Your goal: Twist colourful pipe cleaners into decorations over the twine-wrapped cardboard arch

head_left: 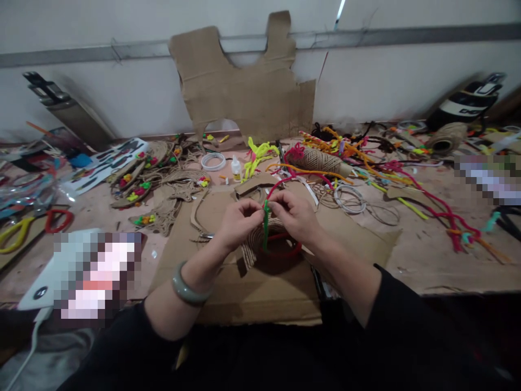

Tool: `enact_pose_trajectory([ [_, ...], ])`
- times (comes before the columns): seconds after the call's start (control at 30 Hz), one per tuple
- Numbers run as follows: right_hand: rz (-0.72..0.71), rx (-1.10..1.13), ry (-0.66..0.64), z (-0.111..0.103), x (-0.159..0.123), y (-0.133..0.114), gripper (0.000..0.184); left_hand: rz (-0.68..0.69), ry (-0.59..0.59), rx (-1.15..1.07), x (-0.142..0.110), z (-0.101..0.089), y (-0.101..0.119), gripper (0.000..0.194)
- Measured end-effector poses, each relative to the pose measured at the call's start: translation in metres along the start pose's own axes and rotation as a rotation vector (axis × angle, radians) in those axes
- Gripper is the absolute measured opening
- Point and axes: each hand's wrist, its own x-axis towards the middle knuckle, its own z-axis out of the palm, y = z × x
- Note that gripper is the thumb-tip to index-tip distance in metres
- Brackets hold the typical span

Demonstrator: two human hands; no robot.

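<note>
My left hand (238, 221) and my right hand (293, 215) meet over a flat sheet of cardboard (260, 288). Both are closed in a pinch on a green cord (266, 225) that hangs down between them. A red cord (280, 183) runs from my right fingers up and away toward a spool of jute twine (321, 161). Under the hands lies a woven jute piece (254, 244) with a red ring (285, 251) on it. A grey-green bangle (185, 286) is on my left wrist.
Jute ornaments with bright pompoms (154, 179) lie at the left. Yellow-handled scissors (18, 231) are further left. A small glue bottle (236, 168) and white rings (213, 161) stand behind. Coloured cords (411, 184) spread to the right. A cut cardboard piece (244, 81) leans on the wall.
</note>
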Motion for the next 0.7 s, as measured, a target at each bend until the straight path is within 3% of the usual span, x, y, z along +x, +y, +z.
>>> enact_pose_trajectory([
  [0.17,0.017,0.056,0.025,0.003,-0.002,0.0,0.008,-0.037,0.007,-0.113,-0.001,0.0,0.003,0.016],
  [0.37,0.075,0.307,-0.008,0.005,-0.001,0.002,0.011,-0.065,-0.108,-0.268,-0.004,-0.005,0.008,0.025],
  [0.53,0.093,0.274,0.013,0.004,0.002,0.002,0.012,-0.043,-0.128,-0.219,-0.004,-0.002,0.006,0.032],
  [0.7,0.122,0.219,0.003,0.006,0.001,0.0,0.014,0.076,-0.087,-0.105,-0.005,0.005,0.001,0.038],
])
